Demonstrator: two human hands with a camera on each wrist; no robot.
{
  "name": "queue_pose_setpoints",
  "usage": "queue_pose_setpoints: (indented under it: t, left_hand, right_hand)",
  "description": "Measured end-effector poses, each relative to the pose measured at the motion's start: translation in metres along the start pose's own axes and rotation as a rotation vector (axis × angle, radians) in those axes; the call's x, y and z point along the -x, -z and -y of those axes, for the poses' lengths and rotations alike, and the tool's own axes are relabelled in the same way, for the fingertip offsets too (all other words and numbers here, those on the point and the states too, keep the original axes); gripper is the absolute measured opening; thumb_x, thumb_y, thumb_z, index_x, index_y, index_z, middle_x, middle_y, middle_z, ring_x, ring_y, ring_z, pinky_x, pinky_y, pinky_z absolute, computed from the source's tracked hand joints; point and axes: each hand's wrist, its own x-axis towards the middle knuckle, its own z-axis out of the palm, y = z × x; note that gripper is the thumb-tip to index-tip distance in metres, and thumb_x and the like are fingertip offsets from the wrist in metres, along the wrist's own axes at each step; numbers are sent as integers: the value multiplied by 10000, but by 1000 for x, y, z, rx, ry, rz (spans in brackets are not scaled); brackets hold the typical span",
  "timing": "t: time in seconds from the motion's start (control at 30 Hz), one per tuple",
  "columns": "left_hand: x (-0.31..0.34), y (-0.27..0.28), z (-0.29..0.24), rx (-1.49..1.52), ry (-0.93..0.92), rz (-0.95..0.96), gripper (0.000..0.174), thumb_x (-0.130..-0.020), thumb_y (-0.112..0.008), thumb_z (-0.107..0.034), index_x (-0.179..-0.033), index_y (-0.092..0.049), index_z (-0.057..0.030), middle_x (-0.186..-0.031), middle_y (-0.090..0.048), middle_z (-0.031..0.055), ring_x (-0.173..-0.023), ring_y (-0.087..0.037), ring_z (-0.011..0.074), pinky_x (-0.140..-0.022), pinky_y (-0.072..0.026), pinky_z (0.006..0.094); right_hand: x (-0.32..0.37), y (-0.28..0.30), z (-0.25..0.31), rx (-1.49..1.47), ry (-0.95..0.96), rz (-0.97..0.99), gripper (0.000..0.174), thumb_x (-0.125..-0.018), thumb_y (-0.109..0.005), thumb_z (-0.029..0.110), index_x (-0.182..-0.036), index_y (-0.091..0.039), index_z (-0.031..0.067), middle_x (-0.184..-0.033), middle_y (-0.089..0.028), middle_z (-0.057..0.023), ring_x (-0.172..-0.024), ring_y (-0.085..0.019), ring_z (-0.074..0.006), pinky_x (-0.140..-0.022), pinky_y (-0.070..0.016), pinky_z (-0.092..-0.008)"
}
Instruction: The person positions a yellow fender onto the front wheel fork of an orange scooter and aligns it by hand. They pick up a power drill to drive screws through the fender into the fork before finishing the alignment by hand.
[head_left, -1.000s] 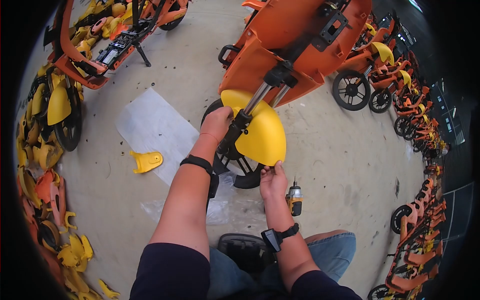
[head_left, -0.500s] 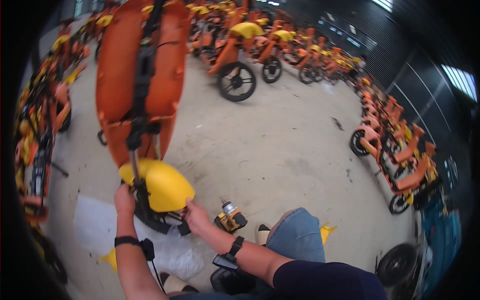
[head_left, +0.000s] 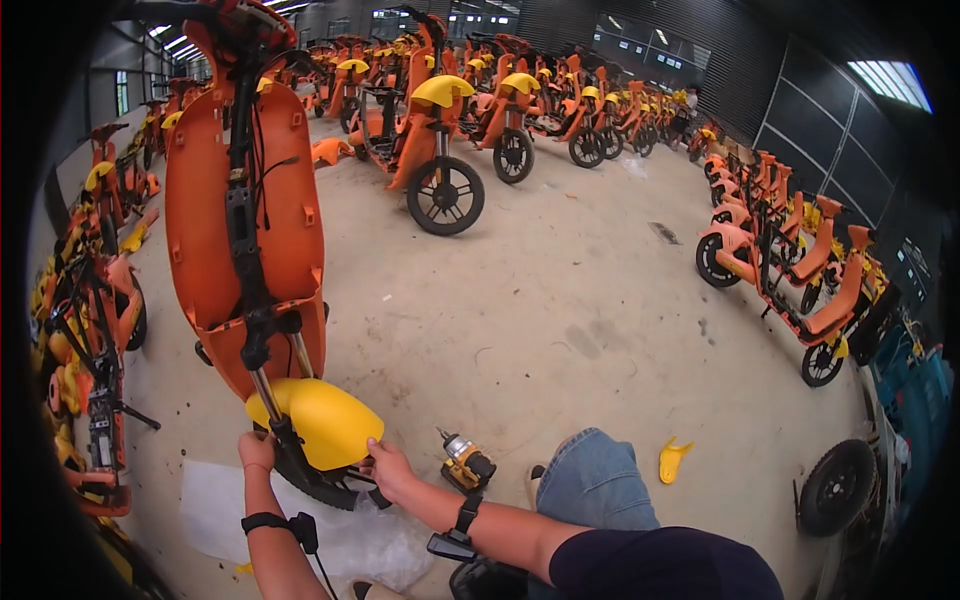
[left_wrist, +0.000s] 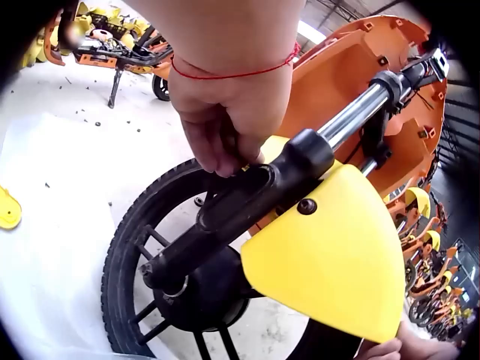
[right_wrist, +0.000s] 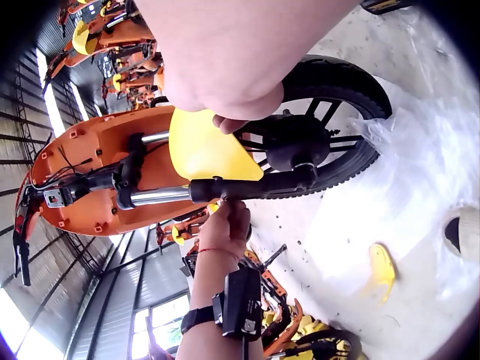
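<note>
A yellow front fender [head_left: 330,425] sits between the fork legs, over the black wheel [left_wrist: 124,259] of an orange scooter [head_left: 200,230]. In the left wrist view, my left hand [left_wrist: 236,112] has curled fingers at the fender's edge beside the black fork leg [left_wrist: 225,217]; the fingertips are partly hidden. My right hand [head_left: 390,468] pinches the fender's free edge between thumb and fingers. A round black bolt head [left_wrist: 307,206] shows on the fork leg's bracket against the fender. The right wrist view shows my left hand [right_wrist: 229,225] against the other side of the fork.
A yellow and black power drill [head_left: 466,462] lies on the floor right of the wheel. Plastic sheeting [head_left: 215,510] spreads below it. Loose yellow parts [head_left: 674,460] and a black wheel [head_left: 838,487] lie farther right. Rows of orange scooters [head_left: 430,140] stand behind.
The head view has swung right and up, putting the scooter at the left and showing more of the hall. Both hands remain at the fender, in much the same places.
</note>
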Motion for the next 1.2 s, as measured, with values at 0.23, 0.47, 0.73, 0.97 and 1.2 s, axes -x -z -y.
queue_pose_setpoints:
  t: [0.23, 0.47, 0.73, 0.97, 1.2]
  left_hand:
    - [7, 3, -24, -77, 20, -15, 166, -794, -723, -102, -888, -699, 34, -833, -693, 235, -789, -675, 395, -747, -533, 435]
    - [15, -7, -17, -296, -247, -170, 30, -766, -627, -7, -791, -630, 10, -862, -655, 217, -845, -619, 428, -755, -502, 490]
    - [23, -7, -23, -329, -404, -207, 37, -757, -612, 14, -787, -605, -6, -868, -627, 207, -870, -607, 430, -766, -498, 492]
    - [-2, 2, -10, -141, -101, 0, 198, -811, -710, -143, -901, -706, 34, -903, -691, 248, -880, -665, 411, -796, -528, 456]
    - [-16, -29, 10, -121, 83, 65, 257, -881, -638, -190, -962, -691, 49, -1012, -686, 253, -955, -658, 413, -833, -520, 464]
  right_hand:
    - [5, -6, 6, 20, -42, -33, 266, -1030, -521, 292, -1100, -550, 37, -917, -613, -55, -776, -583, -163, -703, -507, -312]
    - [4, -6, 6, 37, -46, -37, 269, -1034, -509, 282, -1143, -544, 39, -940, -616, -53, -780, -586, -156, -691, -510, -306]
    - [-4, 0, 2, 12, -63, 5, 250, -1032, -508, 275, -1154, -541, 59, -970, -620, -54, -793, -593, -172, -701, -514, -319]
    - [-1, 10, 14, -28, -123, 126, 242, -1021, -520, 274, -1169, -538, 83, -1019, -633, -63, -848, -607, -198, -783, -518, -338]
    - [2, 12, 21, -27, -186, 131, 267, -997, -554, 268, -1154, -539, 52, -1013, -644, -97, -883, -626, -221, -776, -525, -342]
